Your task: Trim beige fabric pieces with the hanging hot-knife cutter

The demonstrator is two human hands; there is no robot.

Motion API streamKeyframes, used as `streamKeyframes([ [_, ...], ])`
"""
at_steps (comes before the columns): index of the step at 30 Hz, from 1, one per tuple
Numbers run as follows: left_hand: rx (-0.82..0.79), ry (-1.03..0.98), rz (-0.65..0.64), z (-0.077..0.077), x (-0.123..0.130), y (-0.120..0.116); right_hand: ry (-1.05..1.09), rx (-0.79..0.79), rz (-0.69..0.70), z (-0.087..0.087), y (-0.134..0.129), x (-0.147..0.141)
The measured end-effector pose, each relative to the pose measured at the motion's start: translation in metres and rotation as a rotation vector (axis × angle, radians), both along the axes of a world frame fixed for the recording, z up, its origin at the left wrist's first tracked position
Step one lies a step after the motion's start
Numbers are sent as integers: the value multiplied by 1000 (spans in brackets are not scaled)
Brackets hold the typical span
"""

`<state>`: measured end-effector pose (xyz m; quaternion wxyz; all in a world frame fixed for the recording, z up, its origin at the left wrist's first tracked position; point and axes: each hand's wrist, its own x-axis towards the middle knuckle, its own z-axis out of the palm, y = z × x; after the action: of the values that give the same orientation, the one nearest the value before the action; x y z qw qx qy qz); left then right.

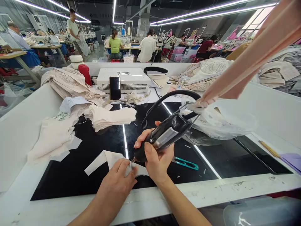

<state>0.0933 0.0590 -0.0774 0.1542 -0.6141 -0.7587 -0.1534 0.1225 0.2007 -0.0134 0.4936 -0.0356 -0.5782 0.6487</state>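
My right hand (161,160) is wrapped round a black corded handheld tool (166,135) with a silver lever on its side. The tool tilts down to the left, and its thin metal tip meets a pale fabric piece (113,157) on the black glossy work surface (77,180). With thumb and fingers closed, my left hand (117,182) grips that fabric piece right beside the tip; part of the cloth is hidden under the hand. Teal thread snips (185,163) lie to the right of my right hand. A stack of pale cut pieces (113,116) rests behind.
A white vented box (123,80) stands at the back with a phone (115,88) leaning on it. Cloth piles (51,138) fill the left side. A plastic bag (221,122) lies right. A pink cloth strip (249,56) hangs from above, tied to the tool's cord.
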Motion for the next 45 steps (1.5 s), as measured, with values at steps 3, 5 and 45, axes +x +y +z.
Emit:
streamKeyframes([
  [3, -25, -37, 1, 6, -2, -2, 24, 8, 16, 1, 3, 0],
  [5, -40, -135, -25, 11, -8, -5, 49, 9, 27, 2, 6, 1],
  [45, -76, -163, -412, 30, -12, 3, 79, -30, 50, -1, -2, 49],
])
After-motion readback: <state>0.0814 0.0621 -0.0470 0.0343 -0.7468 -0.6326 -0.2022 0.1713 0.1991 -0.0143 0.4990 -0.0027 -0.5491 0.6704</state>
